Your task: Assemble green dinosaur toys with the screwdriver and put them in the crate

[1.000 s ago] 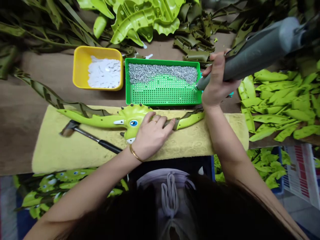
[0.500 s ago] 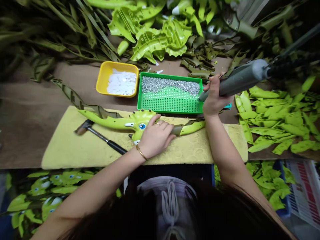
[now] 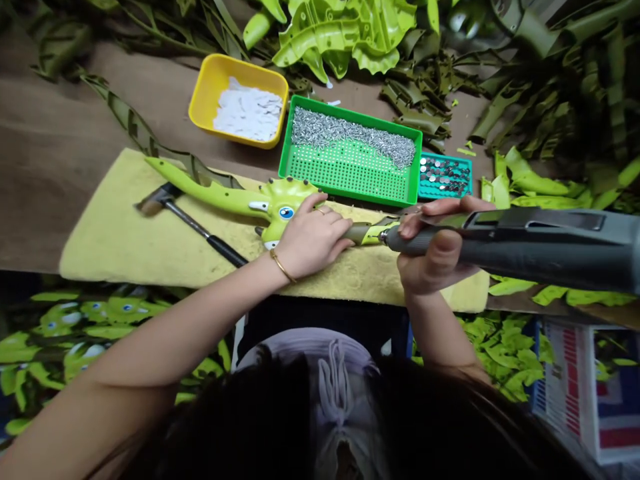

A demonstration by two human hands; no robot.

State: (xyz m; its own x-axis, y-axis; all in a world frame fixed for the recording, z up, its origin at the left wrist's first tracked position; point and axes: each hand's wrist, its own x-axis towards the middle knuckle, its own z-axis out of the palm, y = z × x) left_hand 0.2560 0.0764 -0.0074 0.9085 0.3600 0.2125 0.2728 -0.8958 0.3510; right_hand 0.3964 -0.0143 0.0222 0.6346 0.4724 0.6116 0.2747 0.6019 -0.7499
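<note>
A lime-green plastic dinosaur toy (image 3: 220,198), with a horned head and a long curved arm, lies across a yellow cloth pad (image 3: 115,233). My left hand (image 3: 315,233) is closed over it just right of the eye, holding it down and hiding part of its middle. In my right hand (image 3: 430,250) is a grey electric screwdriver (image 3: 540,250), held nearly level. Its bit points left and meets the toy's right-hand green section; whether a screw sits at the tip is too small to tell. A hammer (image 3: 195,227) rests on the pad left of my left forearm.
Beyond the pad stand a yellow bin (image 3: 200,100) of white pieces, a green tray (image 3: 350,177) of screws, and a small teal tray (image 3: 445,195) of round metal pieces. Green shells (image 3: 345,33) and olive parts (image 3: 420,100) are heaped at the back. A crate (image 3: 570,393) stands lower right.
My right hand has brought the screwdriver from the screw tray down to the toy's right section, swinging it level. The view has shifted, uncovering the teal tray. My left hand keeps its hold.
</note>
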